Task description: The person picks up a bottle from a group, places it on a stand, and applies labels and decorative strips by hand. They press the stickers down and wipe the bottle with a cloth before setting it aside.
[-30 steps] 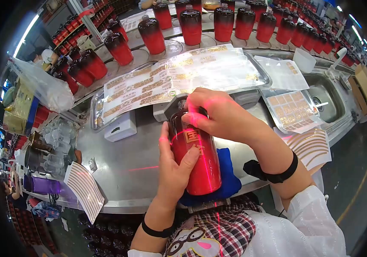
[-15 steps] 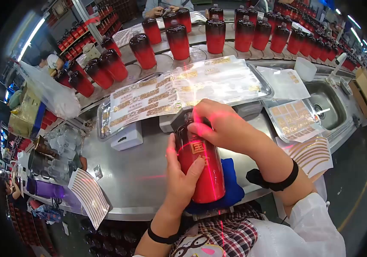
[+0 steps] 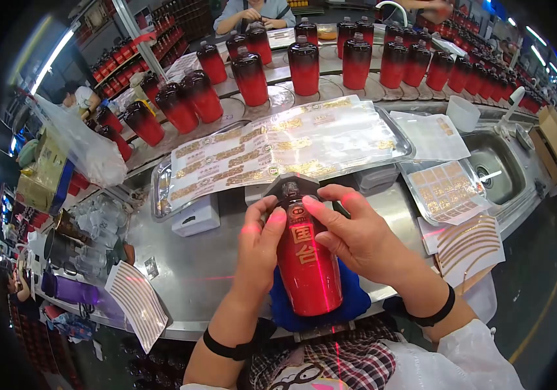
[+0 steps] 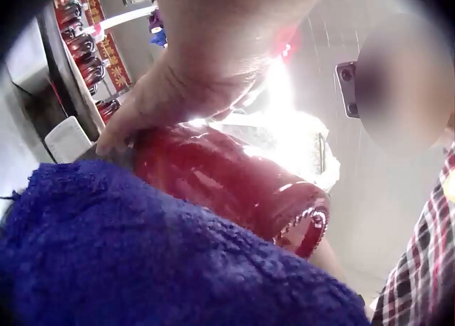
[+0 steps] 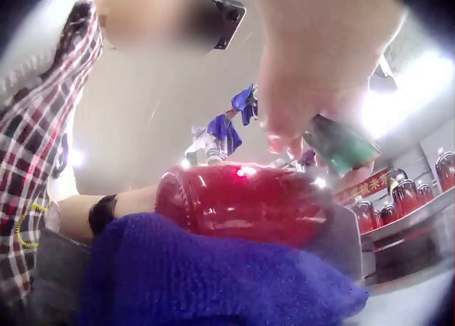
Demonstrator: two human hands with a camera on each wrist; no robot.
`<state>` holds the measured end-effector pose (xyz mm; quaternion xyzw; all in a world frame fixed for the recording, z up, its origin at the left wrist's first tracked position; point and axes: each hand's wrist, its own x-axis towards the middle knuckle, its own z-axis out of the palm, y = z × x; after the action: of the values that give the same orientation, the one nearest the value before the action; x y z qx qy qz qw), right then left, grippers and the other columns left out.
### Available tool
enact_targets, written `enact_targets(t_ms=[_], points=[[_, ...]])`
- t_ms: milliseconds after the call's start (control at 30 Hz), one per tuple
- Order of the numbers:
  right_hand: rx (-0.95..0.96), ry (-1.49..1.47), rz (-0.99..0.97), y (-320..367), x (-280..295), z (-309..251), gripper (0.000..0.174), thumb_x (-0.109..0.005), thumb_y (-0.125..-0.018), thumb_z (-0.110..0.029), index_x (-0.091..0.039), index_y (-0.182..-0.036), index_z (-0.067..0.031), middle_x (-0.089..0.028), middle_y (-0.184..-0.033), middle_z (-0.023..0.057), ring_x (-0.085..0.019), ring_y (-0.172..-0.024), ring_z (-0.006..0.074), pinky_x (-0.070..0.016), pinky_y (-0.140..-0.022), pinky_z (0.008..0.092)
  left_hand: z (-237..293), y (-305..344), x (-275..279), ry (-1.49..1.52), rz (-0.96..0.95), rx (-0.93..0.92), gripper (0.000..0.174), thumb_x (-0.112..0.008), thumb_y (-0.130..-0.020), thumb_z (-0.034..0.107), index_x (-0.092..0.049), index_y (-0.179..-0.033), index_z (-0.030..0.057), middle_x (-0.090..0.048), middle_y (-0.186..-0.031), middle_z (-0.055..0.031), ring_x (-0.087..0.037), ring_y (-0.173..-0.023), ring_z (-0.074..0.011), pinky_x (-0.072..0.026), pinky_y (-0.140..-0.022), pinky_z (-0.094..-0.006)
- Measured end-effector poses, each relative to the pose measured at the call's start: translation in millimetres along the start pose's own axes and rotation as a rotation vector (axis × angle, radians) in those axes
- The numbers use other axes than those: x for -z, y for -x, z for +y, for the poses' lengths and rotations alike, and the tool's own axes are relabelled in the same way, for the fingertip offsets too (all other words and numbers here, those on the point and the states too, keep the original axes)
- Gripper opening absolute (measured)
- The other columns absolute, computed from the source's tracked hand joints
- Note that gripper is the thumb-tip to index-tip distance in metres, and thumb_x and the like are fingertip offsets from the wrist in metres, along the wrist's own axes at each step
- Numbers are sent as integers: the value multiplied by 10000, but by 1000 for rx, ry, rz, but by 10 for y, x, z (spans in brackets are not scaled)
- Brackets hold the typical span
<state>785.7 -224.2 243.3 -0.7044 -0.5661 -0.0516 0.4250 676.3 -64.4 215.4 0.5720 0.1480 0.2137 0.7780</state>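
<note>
A red bottle with a dark top [image 3: 310,286] leans on a blue cloth [image 3: 356,291], its neck against a grey angular support [image 3: 306,186]. Gold characters and a round emblem [image 3: 297,212] face up. My left hand [image 3: 257,244] grips the bottle's upper left side, thumb beside the emblem. My right hand [image 3: 369,237] touches its upper right side with thumb and index finger, the index at the emblem. A dark green piece [image 5: 341,147] is held in the right hand's other fingers. Both wrist views show the bottle [image 4: 213,173] lying over the cloth [image 5: 213,276].
Gold sticker sheets [image 3: 226,159] lie on a tray behind the bottle, with more sheets [image 3: 444,188] to the right and a striped sheet [image 3: 137,302] at left. Red bottles [image 3: 304,68] line the curved rear shelf. A sink [image 3: 503,170] and a cardboard box [image 3: 556,140] stand right.
My right hand has moved from the bottle's neck to its upper right side, uncovering the emblem. My left hand has shifted up the bottle, and its thumb has left the characters.
</note>
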Motion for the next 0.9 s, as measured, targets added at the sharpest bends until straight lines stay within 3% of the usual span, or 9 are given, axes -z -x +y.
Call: enact_targets(t_ms=[200,700,900], points=[[-2,24,-6,23,-52,58,478,-709,-844,-146,-579,-1297,-73,-522,-1216,204,-549,-1101,375,-497,-906,427,-21,-68,-19,-22,51,22,410,-600,-961,172,-450,-1273,-47,-564,-1144,-108,-538,-1044,-142,-444,-920,-272],[9,40,-13,16,-66,80,431,-701,-853,-181,-611,-1257,-63,-552,-1190,222,-556,-1102,391,-494,-914,435,-54,-72,-27,-35,52,29,383,-579,-966,180,-449,-1253,-36,-559,-1126,-104,-532,-1020,-131,-449,-893,-263],[77,68,0,-28,-10,120,454,-692,-840,-104,-567,-1273,-50,-575,-1156,227,-588,-1051,408,-520,-852,432,-55,-54,-28,-19,38,5,394,-592,-955,195,-451,-1243,-35,-569,-1118,-103,-538,-1015,-132,-448,-891,-263]])
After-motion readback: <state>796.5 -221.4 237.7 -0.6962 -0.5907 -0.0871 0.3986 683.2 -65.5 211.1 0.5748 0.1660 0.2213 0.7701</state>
